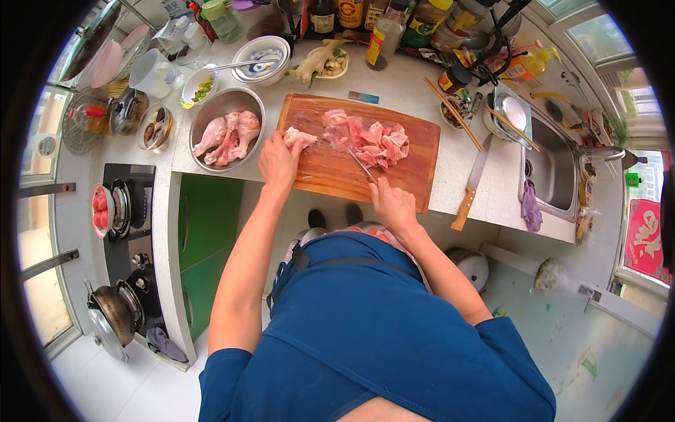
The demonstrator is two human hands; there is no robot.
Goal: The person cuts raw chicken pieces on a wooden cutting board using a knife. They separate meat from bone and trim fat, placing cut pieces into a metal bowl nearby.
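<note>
On a wooden cutting board (321,176) lies raw chicken meat. My left hand (279,160) grips a small piece of chicken on the bone (299,138) at the board's left edge. In my right hand (394,204) is the handle of a small knife (360,164), its thin blade pointing away from me toward the meat. Cut chicken pieces (385,143) are heaped on the right half of the board, and a flatter piece (337,126) lies just left of them. Left of the board, a steel bowl (196,113) holds several raw chicken legs (229,137).
A large wood-handled knife (473,184) lies right of the board, its handle overhanging the counter edge. Chopsticks (454,115) rest across a small bowl. A sink (556,174) is at far right, a gas stove (132,211) at left. Ginger (319,60) and sauce bottles (384,39) stand behind.
</note>
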